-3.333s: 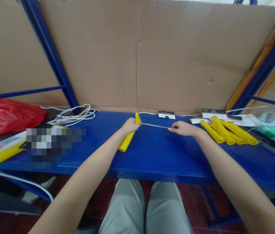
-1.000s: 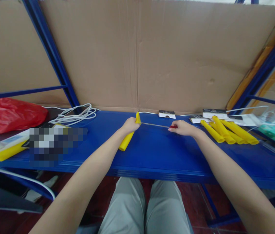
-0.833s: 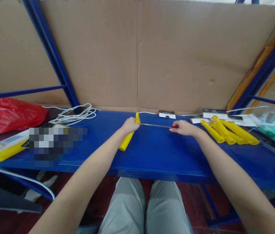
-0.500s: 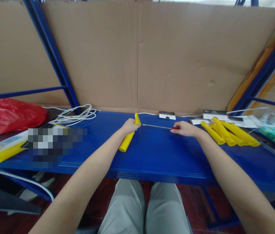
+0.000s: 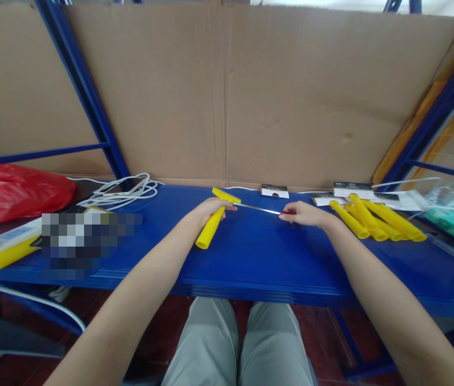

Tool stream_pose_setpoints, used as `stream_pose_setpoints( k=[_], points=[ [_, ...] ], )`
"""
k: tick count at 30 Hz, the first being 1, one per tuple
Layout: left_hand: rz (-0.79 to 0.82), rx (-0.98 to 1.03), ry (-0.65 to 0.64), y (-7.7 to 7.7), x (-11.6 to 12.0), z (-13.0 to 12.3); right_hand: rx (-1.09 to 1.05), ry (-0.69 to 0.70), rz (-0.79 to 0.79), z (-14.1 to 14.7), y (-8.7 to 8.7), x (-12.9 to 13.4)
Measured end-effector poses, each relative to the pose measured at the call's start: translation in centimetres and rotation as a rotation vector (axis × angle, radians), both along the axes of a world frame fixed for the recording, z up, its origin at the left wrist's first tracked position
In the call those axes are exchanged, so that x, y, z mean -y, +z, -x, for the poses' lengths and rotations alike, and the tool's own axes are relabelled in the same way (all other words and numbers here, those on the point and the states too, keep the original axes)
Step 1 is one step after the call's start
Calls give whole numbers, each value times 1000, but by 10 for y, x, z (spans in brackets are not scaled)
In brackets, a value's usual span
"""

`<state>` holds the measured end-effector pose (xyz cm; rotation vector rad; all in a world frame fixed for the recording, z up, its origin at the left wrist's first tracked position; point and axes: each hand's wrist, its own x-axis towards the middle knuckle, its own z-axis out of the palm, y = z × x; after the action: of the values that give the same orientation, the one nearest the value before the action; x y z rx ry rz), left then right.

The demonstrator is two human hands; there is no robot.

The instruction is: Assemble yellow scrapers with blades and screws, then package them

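Note:
Near the middle of the blue table, my left hand is closed around a yellow T-shaped tool, whose tube end points toward me and whose crosspiece shows above the fingers. To the right, my right hand grips the red handle of a screwdriver. Its metal shaft points left, with the tip at the yellow crosspiece beside my left fingers. Whether the tip sits inside the crosspiece cannot be made out.
Several yellow tubes lie at the right by black-and-white cards. Another card lies at the back edge. On the left are coiled white cable, a red plastic bag and a yellow tube.
The yellow crosspiece has turned to lie more sideways in my left hand, and its fingers have shifted. The screwdriver has moved slightly left, its tip now meeting the crosspiece.

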<state>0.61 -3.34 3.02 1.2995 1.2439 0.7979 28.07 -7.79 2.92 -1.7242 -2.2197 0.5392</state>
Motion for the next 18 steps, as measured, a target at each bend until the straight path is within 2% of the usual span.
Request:
stream_pose_setpoints(
  k=[6, 12, 18],
  points=[
    [51, 6, 36, 0, -3, -2, -17, -5, 17, 0, 0, 1],
    [-3, -42, 109, 0, -2, -2, -6, -6, 20, 1, 1, 3],
    [-37, -45, 90, -5, -8, -1, 22, 0, 36, 0, 0, 2]
  ],
)
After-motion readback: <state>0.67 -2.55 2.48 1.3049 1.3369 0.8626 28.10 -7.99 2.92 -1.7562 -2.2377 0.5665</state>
